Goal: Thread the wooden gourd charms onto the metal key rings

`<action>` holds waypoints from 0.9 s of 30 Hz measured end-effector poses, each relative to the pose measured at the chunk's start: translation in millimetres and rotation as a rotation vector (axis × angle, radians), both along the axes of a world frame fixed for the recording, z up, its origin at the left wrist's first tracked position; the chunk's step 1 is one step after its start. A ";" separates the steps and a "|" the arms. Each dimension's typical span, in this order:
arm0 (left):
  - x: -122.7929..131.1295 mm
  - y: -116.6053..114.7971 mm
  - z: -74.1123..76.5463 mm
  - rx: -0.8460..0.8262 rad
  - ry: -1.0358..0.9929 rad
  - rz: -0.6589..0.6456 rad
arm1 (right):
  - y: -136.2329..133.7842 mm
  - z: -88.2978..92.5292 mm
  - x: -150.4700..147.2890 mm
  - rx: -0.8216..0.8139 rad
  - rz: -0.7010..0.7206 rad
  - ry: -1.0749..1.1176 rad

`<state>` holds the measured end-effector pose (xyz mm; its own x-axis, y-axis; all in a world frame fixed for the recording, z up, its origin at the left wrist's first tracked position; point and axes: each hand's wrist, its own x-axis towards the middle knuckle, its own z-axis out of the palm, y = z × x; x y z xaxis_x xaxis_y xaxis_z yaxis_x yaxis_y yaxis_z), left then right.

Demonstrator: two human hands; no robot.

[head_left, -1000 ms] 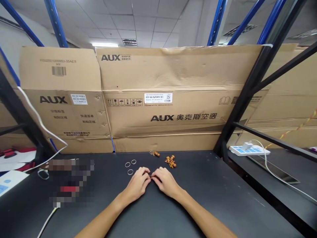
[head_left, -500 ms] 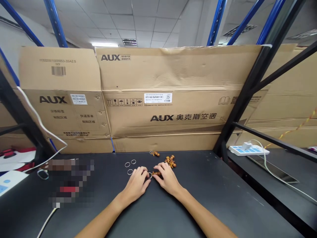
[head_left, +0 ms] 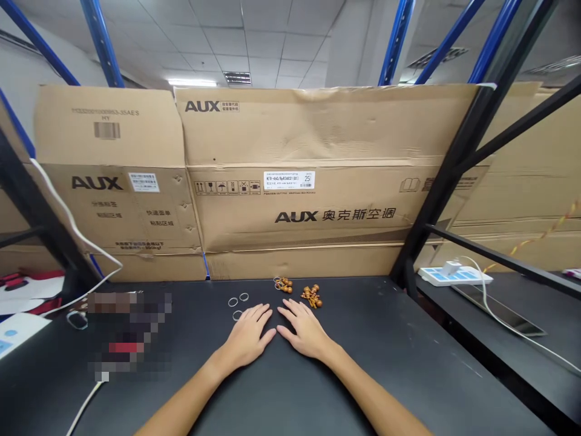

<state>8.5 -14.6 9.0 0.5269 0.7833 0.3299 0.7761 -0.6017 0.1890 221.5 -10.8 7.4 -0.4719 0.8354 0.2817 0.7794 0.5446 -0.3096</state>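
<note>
Left hand [head_left: 247, 332] beside metal rings [head_left: 233, 306]

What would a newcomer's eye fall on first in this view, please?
Probably the large AUX-printed cardboard at the far edge of the black table. Next, the bare left hand and right hand, side by side at lower centre, apparently empty. Near them lie three silvery rings at left, ringed brown charms in the middle, and a brown cluster at right.

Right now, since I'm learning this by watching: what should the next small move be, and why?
Perhaps the left hand should pick up the nearest ring: that hand lies open beside it, and the right hand visibly holds nothing either.
</note>
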 end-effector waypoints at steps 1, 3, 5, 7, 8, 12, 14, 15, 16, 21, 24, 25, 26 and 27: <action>-0.4 0.4 -1.2 0.001 -0.003 -0.001 | 0.3 0.1 0.5 -0.014 0.004 -0.005; -0.6 0.5 -2.4 0.010 -0.013 -0.011 | 0.3 0.7 1.1 -0.023 0.007 -0.004; -0.5 0.3 -2.3 0.025 -0.030 -0.021 | -0.1 1.5 1.1 -0.020 0.004 0.004; -0.3 -0.2 -1.7 0.027 -0.033 -0.024 | -0.5 1.8 0.9 -0.016 0.003 0.012; -0.1 -0.4 -1.4 0.024 -0.029 -0.022 | -0.5 1.8 0.8 -0.016 0.004 0.015; 1.1 -0.7 -2.6 0.037 -0.020 -0.005 | -0.4 1.5 0.2 -0.016 0.006 0.019; 1.5 0.8 -5.3 0.072 -0.025 0.053 | -0.4 2.0 0.0 -0.015 0.006 0.019; 1.3 2.1 -7.0 0.093 -0.028 0.097 | -0.4 2.3 0.0 -0.015 0.005 0.020; 0.7 3.9 -8.9 0.115 -0.034 0.144 | -0.4 2.7 0.1 -0.017 0.005 0.020; -5.9 14.5 -16.1 0.178 -0.025 0.313 | -0.5 1.8 1.2 -0.017 -0.001 0.020; -7.0 16.1 -15.4 0.186 0.001 0.294 | -0.6 -0.7 0.4 0.018 -0.010 0.025; -6.3 15.4 -14.3 0.188 0.001 0.267 | -0.4 -1.3 0.0 0.040 -0.022 0.029; -5.3 14.4 -12.9 0.190 -0.006 0.235 | 0.1 -1.5 -0.3 0.068 -0.043 0.034; -4.1 13.1 -11.3 0.189 -0.016 0.198 | 0.7 -1.4 -0.4 0.099 -0.075 0.040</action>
